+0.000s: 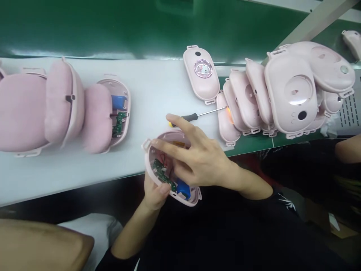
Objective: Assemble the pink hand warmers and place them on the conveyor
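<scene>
My left hand [155,192] grips an open pale-pink plastic shell [150,171] from its near side, thumb over the rim. Inside the shell are a green circuit board [160,172], a blue battery [183,189] and thin red wires. Over the shell, my right hand [199,156] has its fingers spread. One finger lies at the strap-loop end of the rim, another sticks out above it, and the others reach down into the shell. What those inner fingertips touch is partly hidden. Just beyond, a screwdriver [190,117] with a black and yellow handle lies on the table.
Several closed pink cases [291,90] lean in a row at the right; one glows orange. A single case [201,75] lies at the back. On the left, pink padded shells [22,113] stand beside an opened one [128,98]. Another person's arm [42,244] appears lower left.
</scene>
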`<state>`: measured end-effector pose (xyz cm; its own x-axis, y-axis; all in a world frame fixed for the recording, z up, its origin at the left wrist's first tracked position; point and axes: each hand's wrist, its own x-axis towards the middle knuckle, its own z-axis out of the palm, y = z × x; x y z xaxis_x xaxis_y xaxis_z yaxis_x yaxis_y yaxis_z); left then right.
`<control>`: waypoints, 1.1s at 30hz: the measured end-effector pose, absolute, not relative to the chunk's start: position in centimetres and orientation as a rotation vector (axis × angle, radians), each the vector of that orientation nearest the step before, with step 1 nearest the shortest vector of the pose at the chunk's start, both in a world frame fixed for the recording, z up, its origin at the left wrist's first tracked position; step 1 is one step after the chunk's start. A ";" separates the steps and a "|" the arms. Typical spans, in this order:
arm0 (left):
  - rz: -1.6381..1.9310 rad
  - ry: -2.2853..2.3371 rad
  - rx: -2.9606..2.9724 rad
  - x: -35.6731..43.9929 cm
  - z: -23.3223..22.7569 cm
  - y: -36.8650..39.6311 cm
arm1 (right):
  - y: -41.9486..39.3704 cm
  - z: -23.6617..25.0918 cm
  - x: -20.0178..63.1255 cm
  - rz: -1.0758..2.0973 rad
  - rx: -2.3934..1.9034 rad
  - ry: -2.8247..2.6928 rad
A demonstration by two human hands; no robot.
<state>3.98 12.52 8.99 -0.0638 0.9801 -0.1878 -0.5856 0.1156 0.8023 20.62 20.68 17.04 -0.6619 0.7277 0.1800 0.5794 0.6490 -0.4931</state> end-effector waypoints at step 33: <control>1.529 0.866 0.943 4.1 7.8 12.6 | 18.5 13.8 19.7 1.244 -0.713 -1.879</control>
<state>4.14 12.64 7.84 -0.0956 0.9887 0.1158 -0.4089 -0.1451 0.9010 19.72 18.48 13.79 -0.5568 0.7798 0.2861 0.0412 0.3700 -0.9281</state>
